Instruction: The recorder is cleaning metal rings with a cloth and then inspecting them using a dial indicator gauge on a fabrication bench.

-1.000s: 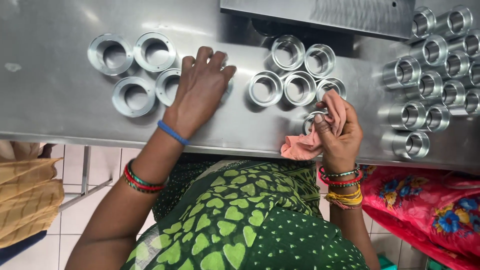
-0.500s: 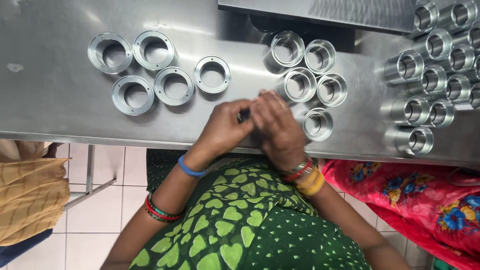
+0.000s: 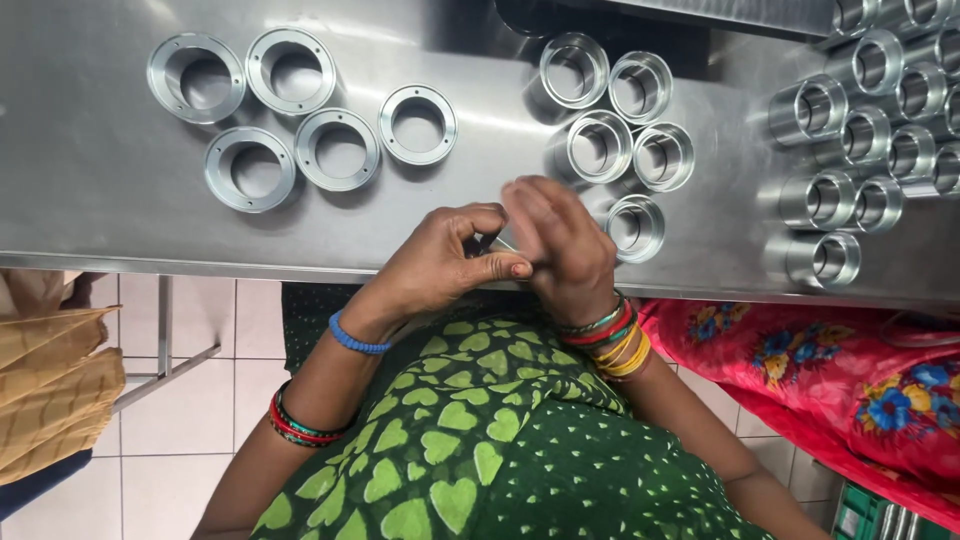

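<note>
My left hand (image 3: 440,265) and my right hand (image 3: 560,245) are pressed together over the front edge of the steel table (image 3: 100,210). Both close on a small metal part (image 3: 497,243), and only a sliver of it shows between the fingers. My left thumb and forefinger pinch around it while my right hand covers it from the right. A short metal sleeve (image 3: 635,228) stands just right of my right hand. The nearest flat metal ring (image 3: 417,124) lies behind my left hand.
Several flat rings (image 3: 250,168) lie at the back left, and a cluster of short sleeves (image 3: 598,147) stands in the middle. Many more sleeves (image 3: 820,200) are at the right. A red floral cloth (image 3: 850,380) is below right, and yellow fabric (image 3: 50,390) below left.
My left hand let go of a flat ring at the left group and came to meet my right hand. One sleeve from the middle cluster is gone from the table. The pink cloth is hidden now.
</note>
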